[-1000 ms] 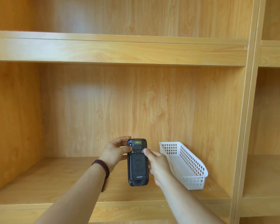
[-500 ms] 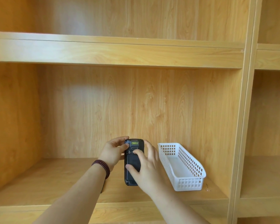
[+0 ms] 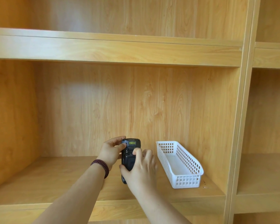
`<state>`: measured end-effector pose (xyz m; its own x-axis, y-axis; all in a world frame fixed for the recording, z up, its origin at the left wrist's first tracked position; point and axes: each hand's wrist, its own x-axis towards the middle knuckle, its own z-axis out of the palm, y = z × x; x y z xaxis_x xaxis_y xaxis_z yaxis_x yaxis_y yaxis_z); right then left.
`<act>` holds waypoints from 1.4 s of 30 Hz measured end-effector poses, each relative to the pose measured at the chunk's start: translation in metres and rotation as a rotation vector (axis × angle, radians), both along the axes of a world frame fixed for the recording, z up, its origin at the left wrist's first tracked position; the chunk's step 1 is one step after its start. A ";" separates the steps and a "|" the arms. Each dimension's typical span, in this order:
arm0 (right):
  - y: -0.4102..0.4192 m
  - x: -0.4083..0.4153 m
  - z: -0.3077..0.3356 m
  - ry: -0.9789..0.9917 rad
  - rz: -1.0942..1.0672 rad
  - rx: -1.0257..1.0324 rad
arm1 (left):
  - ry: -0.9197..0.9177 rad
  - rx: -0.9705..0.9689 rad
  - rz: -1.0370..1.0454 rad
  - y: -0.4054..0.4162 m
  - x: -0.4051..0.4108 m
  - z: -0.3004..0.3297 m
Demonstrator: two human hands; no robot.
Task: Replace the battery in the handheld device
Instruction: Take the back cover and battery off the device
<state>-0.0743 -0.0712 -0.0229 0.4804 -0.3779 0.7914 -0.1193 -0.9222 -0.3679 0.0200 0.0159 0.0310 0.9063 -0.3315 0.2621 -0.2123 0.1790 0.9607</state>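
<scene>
A black handheld device is held upright above the wooden shelf, its back facing me, with a small yellow label near its top. My left hand grips its upper left side, thumb on the back near the top. My right hand wraps over the back cover, thumb at the lower left edge and fingers curled on the upper middle of the back. The lower half of the device is hidden behind my right hand.
A long white perforated plastic basket stands on the shelf to the right of my hands, nothing visible inside it. Wooden shelf boards run above and below, and an upright divider closes the compartment on the right.
My right hand moved from the device's right edge onto its back cover and now curls round it. The left hand keeps its grip near the top.
</scene>
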 end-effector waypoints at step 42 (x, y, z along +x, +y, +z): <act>-0.061 0.007 -0.034 0.672 -0.089 0.087 | 0.017 -0.026 -0.015 0.004 0.009 -0.006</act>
<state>-0.0675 -0.1322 -0.0565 0.8211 -0.4875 0.2969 -0.4219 -0.8687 -0.2594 0.0287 0.0202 0.0250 0.9055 -0.3388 0.2555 -0.1932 0.2069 0.9591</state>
